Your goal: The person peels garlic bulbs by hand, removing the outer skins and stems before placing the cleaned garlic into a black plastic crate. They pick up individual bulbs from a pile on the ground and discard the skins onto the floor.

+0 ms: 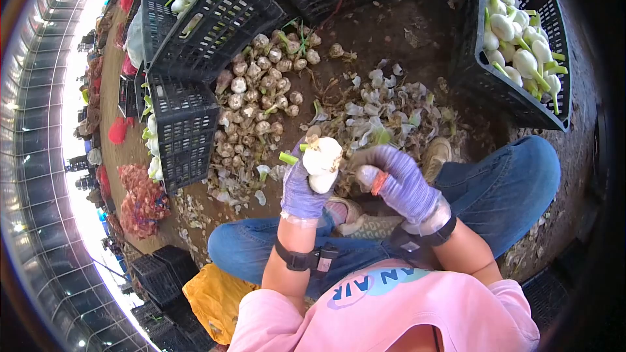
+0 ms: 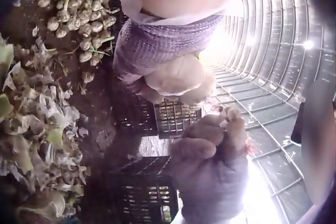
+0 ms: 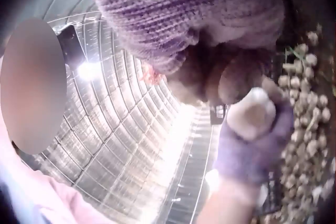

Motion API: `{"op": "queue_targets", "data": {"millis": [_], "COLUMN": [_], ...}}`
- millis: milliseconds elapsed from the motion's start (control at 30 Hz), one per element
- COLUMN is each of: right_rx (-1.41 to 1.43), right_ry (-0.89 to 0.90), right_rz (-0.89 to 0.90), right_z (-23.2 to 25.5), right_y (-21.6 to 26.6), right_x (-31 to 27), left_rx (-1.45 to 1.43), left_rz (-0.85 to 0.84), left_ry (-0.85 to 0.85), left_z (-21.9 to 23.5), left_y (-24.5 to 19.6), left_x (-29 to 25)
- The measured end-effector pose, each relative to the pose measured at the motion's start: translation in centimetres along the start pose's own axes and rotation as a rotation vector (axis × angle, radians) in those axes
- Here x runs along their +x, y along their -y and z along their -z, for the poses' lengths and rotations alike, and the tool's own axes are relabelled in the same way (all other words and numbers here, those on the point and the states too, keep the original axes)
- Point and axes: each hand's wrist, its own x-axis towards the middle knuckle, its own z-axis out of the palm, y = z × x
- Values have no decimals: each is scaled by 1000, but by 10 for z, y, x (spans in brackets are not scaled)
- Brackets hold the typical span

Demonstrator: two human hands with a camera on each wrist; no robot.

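Note:
My left hand, in a purple knit glove, holds two peeled white garlic bulbs, one above the other. The upper bulb has some brown on its side; the lower bulb lies against the palm. Cut green stems stick out to the left. Just right of the bulbs is my gloved right hand, its fingers curled in against the thumb, which wears an orange band. In the left wrist view, a ragged pale scrap of garlic skin shows at the right fingertips.
Unpeeled garlic bulbs lie heaped on the ground ahead, beside loose skins. A black crate of white garlic stands at right; more black crates stand at left. My crossed legs are underneath.

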Motion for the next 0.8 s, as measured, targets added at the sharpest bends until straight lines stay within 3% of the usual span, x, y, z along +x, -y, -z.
{"op": "queue_targets", "data": {"millis": [67, 133, 167, 200, 267, 367, 400, 433, 467, 533, 600, 733, 800], "right_rx": [56, -207, -331, -330, -593, -666, -666, -487, -306, -217, 257, -9, -102], "right_ry": [-59, -67, -66, -66, 30, 29, 31, 132, 232, 208, -62, -194, -189], "right_rz": [79, 243, 318, 319, 332, 279, 282, 374, 462, 441, 160, 76, 190], "right_z": [-1, 0, 2, 5, 13, 11, 7, -1, -6, -5, 4, 17, 17], "right_y": [-5, -1, 1, 3, 4, 2, 4, 8, 10, 10, 6, -6, -17], "right_x": [2, 4, 4, 6, 7, 5, 4, 1, -1, -1, 1, 6, 10], "left_rx": [58, 111, 168, 168, 384, 344, 282, 265, 187, 176, 157, 186, 214], "left_rz": [-20, -11, 84, 84, 43, 11, -19, 5, 112, 129, 114, 83, 27], "left_ry": [-38, 45, 96, 96, -69, -67, -72, -94, -198, -257, -255, -249, -243], "left_z": [1, 4, 4, 1, -5, -8, -10, 1, 3, 3, -9, -7, -12], "left_y": [4, 8, 5, 5, 7, 11, 14, 18, 20, 29, 24, 20, 13], "left_x": [-2, -1, 2, 1, -1, -2, -1, 5, 5, 13, 5, 9, 12]}}
